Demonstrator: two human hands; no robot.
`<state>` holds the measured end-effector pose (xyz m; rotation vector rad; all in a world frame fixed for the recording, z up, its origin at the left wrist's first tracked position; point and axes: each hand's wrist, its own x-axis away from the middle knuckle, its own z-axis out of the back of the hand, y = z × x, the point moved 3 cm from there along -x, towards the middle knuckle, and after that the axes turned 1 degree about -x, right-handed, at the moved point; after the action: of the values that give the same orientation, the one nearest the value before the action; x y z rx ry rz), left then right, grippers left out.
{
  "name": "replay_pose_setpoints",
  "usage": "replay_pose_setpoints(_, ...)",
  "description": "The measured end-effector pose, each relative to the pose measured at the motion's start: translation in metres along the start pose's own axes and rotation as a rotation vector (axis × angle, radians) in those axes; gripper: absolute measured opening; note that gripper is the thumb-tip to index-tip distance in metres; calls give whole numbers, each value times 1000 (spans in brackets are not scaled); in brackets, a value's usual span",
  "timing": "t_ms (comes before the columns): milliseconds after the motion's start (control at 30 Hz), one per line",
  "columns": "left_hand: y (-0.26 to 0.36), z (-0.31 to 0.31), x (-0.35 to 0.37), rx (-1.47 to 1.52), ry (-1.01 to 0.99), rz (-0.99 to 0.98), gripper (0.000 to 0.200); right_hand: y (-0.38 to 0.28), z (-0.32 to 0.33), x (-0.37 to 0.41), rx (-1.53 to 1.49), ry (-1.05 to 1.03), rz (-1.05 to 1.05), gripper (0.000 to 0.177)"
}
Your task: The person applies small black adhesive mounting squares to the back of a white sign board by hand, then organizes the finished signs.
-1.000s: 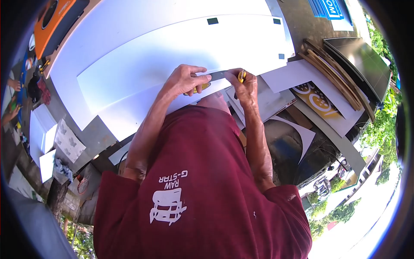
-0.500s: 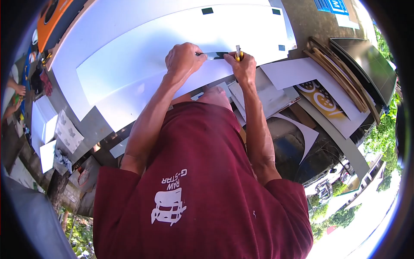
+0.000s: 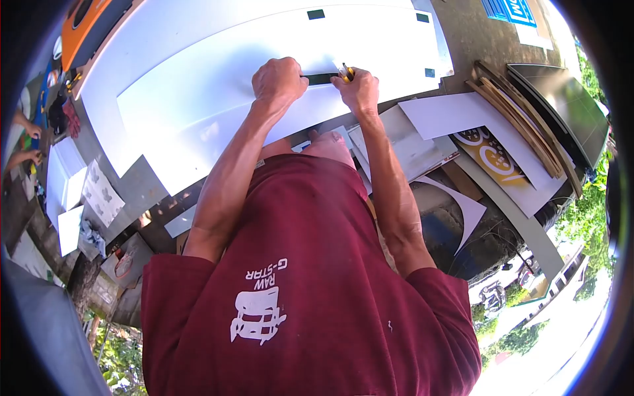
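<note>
A large white sheet (image 3: 218, 99) lies in front of me, with small dark rectangles (image 3: 316, 14) stuck near its far side and right end. Between my hands a short dark strip (image 3: 320, 79), which looks like tape, runs along the sheet. My left hand (image 3: 279, 82) is closed, with its thumb and fingers pinching the strip's left end. The right end is pinched by my right hand (image 3: 358, 91). That same hand also holds a yellow utility knife (image 3: 346, 73), its blade end pointing up and away from me.
Wooden strips (image 3: 518, 125) and a dark panel (image 3: 561, 109) lean at the right, near white offcuts (image 3: 456, 112) and a brown-and-white printed board (image 3: 492, 155). An orange object (image 3: 89, 30) stands at upper left. Another person's hands (image 3: 32, 142) show at the far left.
Both hands have moved slightly away from me, and my right hand has also shifted left, closing the gap. The strip, partly shiny before, now looks evenly dark. The knife tilts more to the left.
</note>
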<state>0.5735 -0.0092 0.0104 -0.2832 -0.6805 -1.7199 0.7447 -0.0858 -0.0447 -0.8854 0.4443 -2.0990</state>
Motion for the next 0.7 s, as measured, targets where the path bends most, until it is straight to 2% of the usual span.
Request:
replay_pose_setpoints(533,-4,-8,-5,-39,6,-4,26,-15,-2,3,173,28,56,29)
replay_pose_setpoints(700,-3,-11,-6,-56,0,0,24,-22,2,3,297,11,23,43)
